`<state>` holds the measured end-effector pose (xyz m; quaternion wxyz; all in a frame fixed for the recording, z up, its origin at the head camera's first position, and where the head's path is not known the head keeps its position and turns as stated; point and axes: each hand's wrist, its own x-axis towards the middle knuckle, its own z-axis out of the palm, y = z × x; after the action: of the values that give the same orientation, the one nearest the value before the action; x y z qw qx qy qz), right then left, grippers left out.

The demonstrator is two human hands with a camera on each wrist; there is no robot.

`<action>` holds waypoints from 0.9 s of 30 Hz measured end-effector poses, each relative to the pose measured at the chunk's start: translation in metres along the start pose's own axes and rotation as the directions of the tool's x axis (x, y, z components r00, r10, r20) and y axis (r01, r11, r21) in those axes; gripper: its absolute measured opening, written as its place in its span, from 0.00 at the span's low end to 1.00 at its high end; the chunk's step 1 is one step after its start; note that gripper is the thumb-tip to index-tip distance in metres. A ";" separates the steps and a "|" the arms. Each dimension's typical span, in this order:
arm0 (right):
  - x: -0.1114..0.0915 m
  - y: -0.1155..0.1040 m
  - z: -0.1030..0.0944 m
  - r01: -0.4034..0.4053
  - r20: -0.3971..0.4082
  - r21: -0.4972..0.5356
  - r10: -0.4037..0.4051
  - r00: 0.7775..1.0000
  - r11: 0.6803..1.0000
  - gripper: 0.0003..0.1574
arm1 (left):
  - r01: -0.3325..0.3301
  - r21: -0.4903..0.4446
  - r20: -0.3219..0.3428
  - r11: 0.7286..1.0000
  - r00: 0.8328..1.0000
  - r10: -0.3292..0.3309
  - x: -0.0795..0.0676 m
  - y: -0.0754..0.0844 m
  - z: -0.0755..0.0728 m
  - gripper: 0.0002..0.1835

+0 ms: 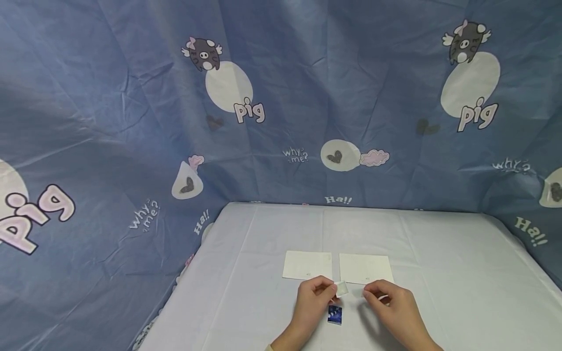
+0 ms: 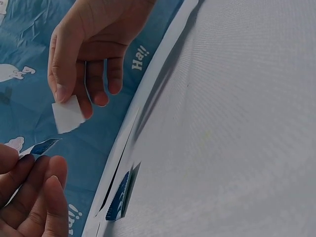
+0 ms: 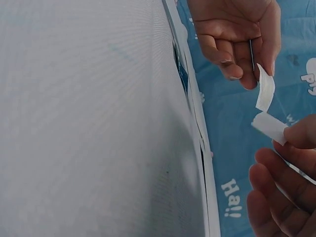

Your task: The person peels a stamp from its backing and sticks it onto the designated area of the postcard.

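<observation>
My left hand [image 1: 312, 300] pinches a small stamp [image 1: 342, 288] between thumb and fingers, its pale back toward the head camera. In the left wrist view that stamp [image 2: 45, 146] shows a blue printed face. To the right, my right hand [image 1: 391, 304] pinches a small white piece of paper [image 2: 68, 116] at its edge. The right wrist view has this paper [image 3: 269, 127] close to the curved stamp [image 3: 266, 89]; whether they touch I cannot tell. Another dark blue stamp [image 1: 334, 314] with a toothed edge lies on the table, beside my left hand.
Two cream cards, a left one [image 1: 307, 264] and a right one [image 1: 366, 268], lie side by side just beyond my hands. A white cloth covers the table [image 1: 246, 302]. Blue printed fabric [image 1: 281, 97] hangs behind and beside it.
</observation>
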<state>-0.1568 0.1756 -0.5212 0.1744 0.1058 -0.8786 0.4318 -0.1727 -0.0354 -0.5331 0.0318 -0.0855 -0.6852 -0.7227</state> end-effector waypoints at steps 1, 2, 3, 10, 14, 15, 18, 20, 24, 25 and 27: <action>0.000 0.000 0.000 0.005 0.000 0.000 -0.005 1.000 1.000 0.10 | 0.000 0.001 0.001 1.000 1.000 0.000 0.000 0.000 0.000 0.02; 0.000 0.000 0.000 0.008 -0.001 0.004 -0.008 1.000 1.000 0.10 | 0.000 0.003 0.002 1.000 1.000 0.000 0.000 0.000 0.000 0.02; 0.000 0.000 0.000 0.011 -0.001 0.008 -0.011 1.000 1.000 0.09 | 0.001 0.004 0.002 1.000 1.000 -0.001 0.000 0.000 0.000 0.02; 0.000 -0.002 -0.001 0.013 -0.006 0.012 -0.013 1.000 1.000 0.09 | 0.023 0.010 0.001 1.000 1.000 -0.023 0.000 0.000 0.000 0.02; 0.000 -0.002 0.000 0.022 -0.018 0.017 -0.022 1.000 1.000 0.09 | 0.032 0.008 0.005 0.999 0.999 -0.032 0.000 -0.001 0.001 0.03; 0.000 -0.002 0.000 0.025 -0.021 0.016 -0.025 0.999 1.000 0.10 | 0.037 0.008 0.008 0.999 0.999 -0.037 0.000 -0.001 0.001 0.03; 0.000 -0.002 0.000 0.044 -0.025 0.030 -0.044 0.999 0.999 0.10 | 0.046 0.012 0.016 0.999 0.999 -0.046 0.000 -0.001 0.002 0.02; 0.001 -0.001 0.000 0.061 -0.023 0.051 -0.060 0.998 0.997 0.12 | 0.051 0.016 0.022 0.999 0.998 -0.051 0.000 -0.002 0.002 0.02; 0.000 0.001 0.000 0.110 -0.015 0.089 -0.109 0.994 0.990 0.19 | 0.058 0.018 0.032 0.998 0.998 -0.058 -0.001 -0.001 0.003 0.02; 0.001 0.001 0.000 0.125 -0.013 0.097 -0.125 0.992 0.987 0.20 | 0.059 0.016 0.033 0.998 0.998 -0.059 -0.001 0.000 0.003 0.02; 0.001 0.002 0.001 0.167 -0.011 0.104 -0.167 0.986 0.980 0.21 | 0.059 0.013 0.038 0.998 0.998 -0.059 -0.001 0.000 0.004 0.02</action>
<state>-0.1582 0.1767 -0.5230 0.2054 0.1877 -0.8425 0.4612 -0.1713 -0.0319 -0.5332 -0.0021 -0.0788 -0.6920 -0.7175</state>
